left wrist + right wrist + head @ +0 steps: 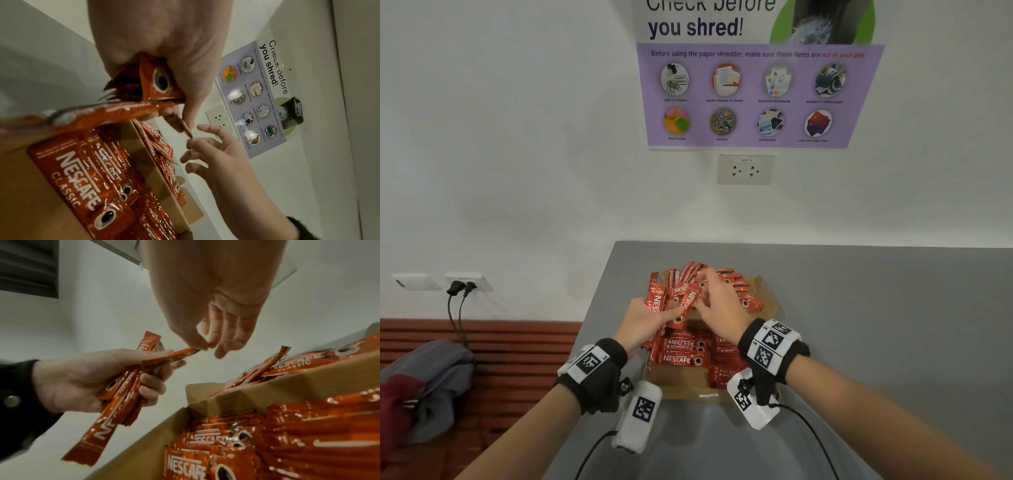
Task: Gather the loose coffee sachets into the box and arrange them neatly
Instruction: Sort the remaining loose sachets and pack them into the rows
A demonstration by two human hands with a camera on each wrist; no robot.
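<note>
An open cardboard box [681,380] stands on the grey table [876,325]. Its near half holds red Nescafe sachets in tidy rows [685,353]; at its far end several sachets lie in a jumble [736,287]. Over the box, my left hand [650,320] grips a bundle of sachets [123,391]. My right hand [714,301] reaches across from the right, and its thumb and forefinger pinch the tip of one sachet [183,352] that sticks out of that bundle. The left wrist view shows the bundle [156,84] in my left palm, with the right hand's fingers [207,142] at the sachet's end.
The table's left edge [589,325] drops to a wooden slatted bench [517,359] with a grey and red cloth bundle [421,387]. Two plugs [460,287] hang from a wall socket at the left. Behind the table, on the wall, are a poster [756,96] and another socket [744,169].
</note>
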